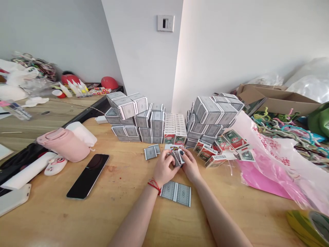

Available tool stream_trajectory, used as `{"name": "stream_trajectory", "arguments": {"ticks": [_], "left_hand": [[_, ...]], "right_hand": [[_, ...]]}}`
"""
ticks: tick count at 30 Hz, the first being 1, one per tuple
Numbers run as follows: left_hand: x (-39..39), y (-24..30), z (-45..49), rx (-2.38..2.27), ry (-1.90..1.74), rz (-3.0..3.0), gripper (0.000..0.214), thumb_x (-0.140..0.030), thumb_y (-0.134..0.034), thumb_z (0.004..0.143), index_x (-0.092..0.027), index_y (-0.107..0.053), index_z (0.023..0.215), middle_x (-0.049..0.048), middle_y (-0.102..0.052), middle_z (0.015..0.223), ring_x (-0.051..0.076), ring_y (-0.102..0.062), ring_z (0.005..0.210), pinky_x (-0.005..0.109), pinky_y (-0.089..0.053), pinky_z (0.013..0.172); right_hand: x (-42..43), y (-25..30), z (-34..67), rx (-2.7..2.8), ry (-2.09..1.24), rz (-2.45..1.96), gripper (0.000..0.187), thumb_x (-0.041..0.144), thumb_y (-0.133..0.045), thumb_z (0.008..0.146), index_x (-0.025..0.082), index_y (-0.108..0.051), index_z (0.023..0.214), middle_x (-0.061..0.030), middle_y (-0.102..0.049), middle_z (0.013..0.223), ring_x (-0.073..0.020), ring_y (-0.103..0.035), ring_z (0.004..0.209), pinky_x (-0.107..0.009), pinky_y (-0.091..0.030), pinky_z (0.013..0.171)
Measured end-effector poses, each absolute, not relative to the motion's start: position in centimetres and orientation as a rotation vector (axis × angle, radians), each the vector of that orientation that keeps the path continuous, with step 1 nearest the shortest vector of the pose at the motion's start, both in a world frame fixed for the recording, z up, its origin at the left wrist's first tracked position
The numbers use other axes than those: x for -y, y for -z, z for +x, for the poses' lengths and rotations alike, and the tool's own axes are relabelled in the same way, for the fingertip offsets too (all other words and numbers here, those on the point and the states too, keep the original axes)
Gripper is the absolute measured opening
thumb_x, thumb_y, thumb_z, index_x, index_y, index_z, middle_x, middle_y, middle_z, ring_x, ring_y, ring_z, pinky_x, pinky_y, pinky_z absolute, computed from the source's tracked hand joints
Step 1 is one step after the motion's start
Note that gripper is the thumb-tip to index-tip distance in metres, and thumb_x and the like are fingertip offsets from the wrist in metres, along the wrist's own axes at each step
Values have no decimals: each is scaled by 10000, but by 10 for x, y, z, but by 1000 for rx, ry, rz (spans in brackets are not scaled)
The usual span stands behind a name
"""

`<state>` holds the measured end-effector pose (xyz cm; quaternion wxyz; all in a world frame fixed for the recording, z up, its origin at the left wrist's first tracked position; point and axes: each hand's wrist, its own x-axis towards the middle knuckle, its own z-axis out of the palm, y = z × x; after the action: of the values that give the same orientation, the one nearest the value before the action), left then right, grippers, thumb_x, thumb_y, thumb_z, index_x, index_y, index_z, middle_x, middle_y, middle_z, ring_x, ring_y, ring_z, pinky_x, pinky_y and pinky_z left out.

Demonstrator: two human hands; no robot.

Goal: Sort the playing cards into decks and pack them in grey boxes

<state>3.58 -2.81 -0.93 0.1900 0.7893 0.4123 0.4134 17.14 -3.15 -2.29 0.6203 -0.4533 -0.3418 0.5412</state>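
Observation:
My left hand, with a red string bracelet at its wrist, is closed around a small bundle of playing cards near the middle of the table. From the other side my right hand grips the same cards, its dark-nailed fingers over their edge. Below the wrists lie flat card panels with a grey patterned back. Just left of my hands are a few loose playing cards. Right behind the hands stand two columns of card boxes, between stacks of patterned card blocks.
More card blocks rise at the right, with red and green card boxes before them. A black phone and a pink cup are at the left. Pink plastic bags and a tape roll lie at the right.

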Motion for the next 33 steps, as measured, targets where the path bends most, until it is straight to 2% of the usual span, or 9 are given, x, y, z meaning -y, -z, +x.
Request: {"name": "stream_trajectory", "arguments": {"ticks": [4,7,19,25,29,33], "left_hand": [[29,9,36,-1152,-1103,2253,138,-205,-576,687,-171,-449,646,73,-440,1046,133,-528,760,297,-456,700],[29,7,36,-1149,-1059,2263,144,-174,-557,684,-168,-424,629,73,-428,1069,123,-515,737,287,-447,673],[28,10,37,-1097,-980,2277,140,-93,-519,652,-155,-407,597,63,-401,1027,83,-476,642,292,-441,659],[26,12,37,-1077,-993,2262,176,-81,-519,643,-158,-379,570,63,-400,1017,92,-484,674,298,-453,690],[28,12,38,-1071,-1001,2290,136,-81,-519,645,-159,-422,591,73,-406,1061,111,-504,733,303,-457,723],[29,11,38,-1113,-990,2395,86,-101,-534,644,-162,-481,616,75,-428,1122,154,-514,827,314,-449,721]], "right_hand": [[32,24,172,895,-1219,-1064,336,377,-633,683,202,-596,968,-45,-624,968,-199,-564,888,-305,-437,778],[33,22,172,936,-1236,-1070,336,367,-646,678,206,-594,969,-45,-619,993,-203,-553,923,-310,-422,808],[37,19,171,996,-1298,-990,328,348,-655,682,255,-515,963,4,-580,906,-158,-545,824,-274,-434,734],[39,15,166,895,-1545,-849,310,376,-626,709,261,-487,961,13,-581,871,-134,-543,695,-263,-445,640],[40,11,165,797,-1680,-810,326,364,-651,686,252,-486,943,19,-595,792,-126,-548,628,-238,-435,563],[41,6,168,703,-1763,-784,324,299,-680,662,252,-480,913,36,-605,747,-123,-563,597,-241,-448,556]]}}
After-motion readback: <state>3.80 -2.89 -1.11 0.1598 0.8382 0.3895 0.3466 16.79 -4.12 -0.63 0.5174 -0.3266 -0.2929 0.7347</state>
